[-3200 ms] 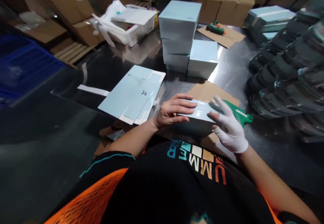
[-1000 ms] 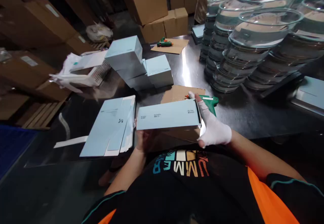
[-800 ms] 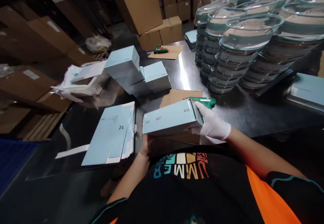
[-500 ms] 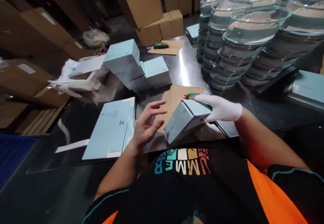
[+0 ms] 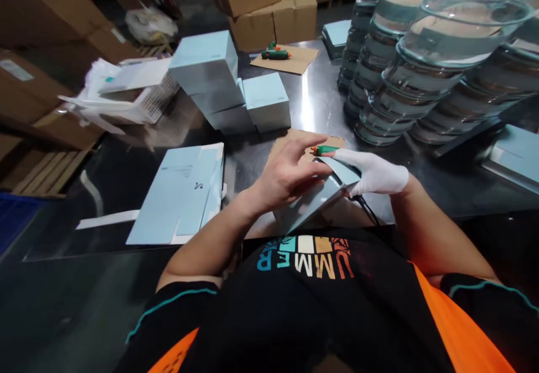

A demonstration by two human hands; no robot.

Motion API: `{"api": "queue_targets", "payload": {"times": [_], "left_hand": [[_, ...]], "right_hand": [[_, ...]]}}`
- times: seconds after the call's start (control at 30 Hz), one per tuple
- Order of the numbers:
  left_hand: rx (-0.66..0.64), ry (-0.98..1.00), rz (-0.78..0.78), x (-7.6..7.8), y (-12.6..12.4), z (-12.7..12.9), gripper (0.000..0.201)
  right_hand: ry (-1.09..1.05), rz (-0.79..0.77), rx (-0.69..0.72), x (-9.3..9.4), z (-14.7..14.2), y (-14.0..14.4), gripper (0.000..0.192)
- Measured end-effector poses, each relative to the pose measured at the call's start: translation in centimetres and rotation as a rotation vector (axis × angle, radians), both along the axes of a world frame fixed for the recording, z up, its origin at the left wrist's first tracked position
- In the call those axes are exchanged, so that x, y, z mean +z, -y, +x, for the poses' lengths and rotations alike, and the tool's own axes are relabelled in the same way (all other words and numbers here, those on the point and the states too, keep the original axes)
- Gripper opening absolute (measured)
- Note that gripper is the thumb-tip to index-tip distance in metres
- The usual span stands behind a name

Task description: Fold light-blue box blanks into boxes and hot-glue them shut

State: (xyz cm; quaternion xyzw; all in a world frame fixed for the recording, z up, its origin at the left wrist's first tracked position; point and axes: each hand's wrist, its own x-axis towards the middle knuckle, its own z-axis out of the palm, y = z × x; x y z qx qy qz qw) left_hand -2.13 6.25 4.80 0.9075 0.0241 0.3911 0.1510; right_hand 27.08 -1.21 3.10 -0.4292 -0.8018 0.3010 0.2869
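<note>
A light-blue cardboard box is tilted in front of my chest, close to the table's front edge. My right hand, in a white glove, grips its right end, the thumb side along the upper edge. The bare left hand is over the upper left of this box, thumb and index finger apart; I cannot tell how firmly it touches, and its lower fingers are partly hidden. Just beyond the box, a green glue gun with an orange nozzle lies on a cardboard sheet.
Flat light-blue box blanks lie at the left. Behind stand stacked light-blue boxes and a white basket. Stacked glass bowls rise at the right. Another green glue gun lies farther back. A black cord runs beside my right hand.
My left hand has moved right and up, from beside the box to over its upper left. The right hand still grips the box. The view has shifted slightly.
</note>
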Motion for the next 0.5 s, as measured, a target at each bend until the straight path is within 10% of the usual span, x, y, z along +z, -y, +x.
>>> {"api": "queue_targets", "payload": {"times": [0.5], "left_hand": [[0.205, -0.479, 0.266, 4.3, 4.4, 0.5, 0.025]], "right_hand": [[0.046, 0.182, 0.123, 0.2, -0.9, -0.2, 0.092]]}}
